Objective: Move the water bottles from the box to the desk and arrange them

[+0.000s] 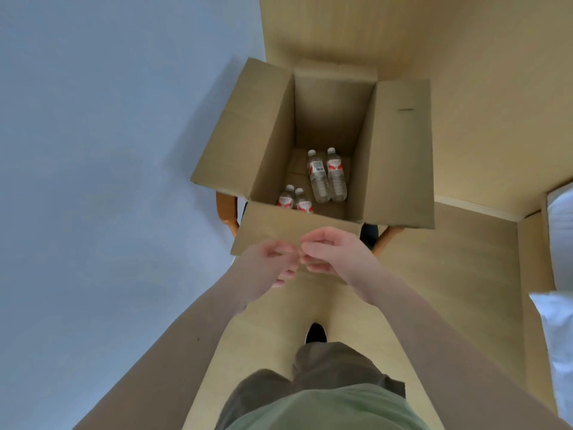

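Four water bottles (318, 176) lay at the bottom of the open cardboard box (269, 131), well beyond the hands: two long ones side by side, two more tucked against the near wall with only caps and red labels showing. The box sat on a wooden chair (227, 211). Just short of its near flap, the left hand (273, 268) and right hand (333, 254) met fingertip to fingertip, fingers loosely curled, both empty. A pale blue surface (93, 150) spread off to the left.
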